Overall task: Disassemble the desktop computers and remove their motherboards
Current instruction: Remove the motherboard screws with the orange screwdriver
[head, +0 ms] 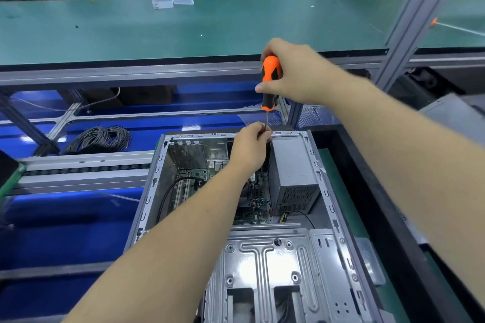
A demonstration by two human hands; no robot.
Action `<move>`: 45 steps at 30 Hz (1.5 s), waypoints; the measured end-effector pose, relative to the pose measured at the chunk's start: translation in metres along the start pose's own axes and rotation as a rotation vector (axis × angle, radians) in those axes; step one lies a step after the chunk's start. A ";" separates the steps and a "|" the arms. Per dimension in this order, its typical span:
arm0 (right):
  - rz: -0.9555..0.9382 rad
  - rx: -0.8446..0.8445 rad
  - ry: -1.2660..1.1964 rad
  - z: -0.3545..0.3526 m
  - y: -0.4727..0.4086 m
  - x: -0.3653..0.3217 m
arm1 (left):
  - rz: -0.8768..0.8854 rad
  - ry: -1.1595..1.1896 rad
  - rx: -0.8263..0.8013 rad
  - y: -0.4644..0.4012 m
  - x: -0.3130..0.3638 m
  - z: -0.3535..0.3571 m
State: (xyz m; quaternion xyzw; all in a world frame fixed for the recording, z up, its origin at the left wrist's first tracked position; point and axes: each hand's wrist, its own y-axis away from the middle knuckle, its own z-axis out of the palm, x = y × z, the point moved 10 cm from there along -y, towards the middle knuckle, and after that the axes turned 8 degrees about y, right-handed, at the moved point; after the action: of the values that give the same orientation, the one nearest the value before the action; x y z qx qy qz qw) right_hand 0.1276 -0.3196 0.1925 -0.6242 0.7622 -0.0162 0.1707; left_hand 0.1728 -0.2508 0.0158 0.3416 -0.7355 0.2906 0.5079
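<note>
**Screwdriver upright at the back edge of the open case**

The tip of the screwdriver [270,84] is out of sight: the thin shaft drops from the orange and black handle and vanishes behind the left hand [249,148], so I can't tell what it bears on. The left forearm also covers much of the motherboard [258,195], leaving only green strips with slots and small wires showing either side of it. The near end of the computer case [265,265] runs off the bottom of the view, and small parts deep inside are too dim to name.

The right hand [294,73] is wrapped round the handle, fingers curled over its top and far side, thumb pressed on the near side. Directly below those fingers, the left hand's fingers are bunched together and seem to pinch the shaft where it meets the case's rear rail; the fingertips themselves are hidden behind the knuckles.

Just right of the left fingers stands the grey power supply [294,173], inside the case. The motherboard lies on the case floor, under and nearer than the left fingers. Well left of them, a coil of dark cable [98,137] rests on a blue surface, and beyond the right hand stretches a green workbench [183,26]
</note>
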 end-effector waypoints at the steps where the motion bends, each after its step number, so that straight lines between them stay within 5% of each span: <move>1: 0.037 0.073 -0.106 0.005 0.006 0.006 | 0.005 0.001 0.004 0.000 0.000 0.000; 10: 0.234 0.311 -0.419 0.041 0.043 0.040 | 0.038 -0.539 -0.024 0.044 -0.032 -0.022; 13: 0.260 0.323 -0.463 0.039 0.045 0.048 | -0.067 -0.872 -0.128 0.065 -0.064 -0.024; 16: 0.276 0.358 -0.488 0.035 0.046 0.053 | -0.191 -0.903 -0.226 0.068 -0.081 -0.019; 22: 0.287 0.402 -0.481 0.010 0.046 0.052 | -0.212 -0.784 -0.150 0.064 -0.083 -0.022; 28: 0.321 0.474 -0.564 -0.032 0.051 0.056 | -0.192 -0.251 0.040 0.057 -0.082 -0.042; 34: 0.370 0.550 -0.680 -0.062 0.060 0.058 | -0.165 -0.158 -0.109 0.059 -0.078 -0.014; 39: 0.404 0.575 -0.762 -0.067 0.067 0.059 | -0.113 -0.139 -0.011 0.058 -0.068 -0.027; 43: 0.417 0.624 -0.769 -0.078 0.074 0.062 | -0.220 -0.011 -0.041 0.062 -0.072 -0.030; 45: 0.396 0.678 -0.740 -0.089 0.078 0.060 | -0.418 0.243 0.048 0.066 -0.086 -0.035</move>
State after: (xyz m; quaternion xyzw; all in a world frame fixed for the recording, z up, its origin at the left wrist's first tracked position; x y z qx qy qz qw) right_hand 0.0186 -0.3769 0.2436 -0.3425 0.7062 -0.0080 0.6196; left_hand 0.1610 -0.1664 -0.0600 0.4608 -0.5751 0.2354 0.6337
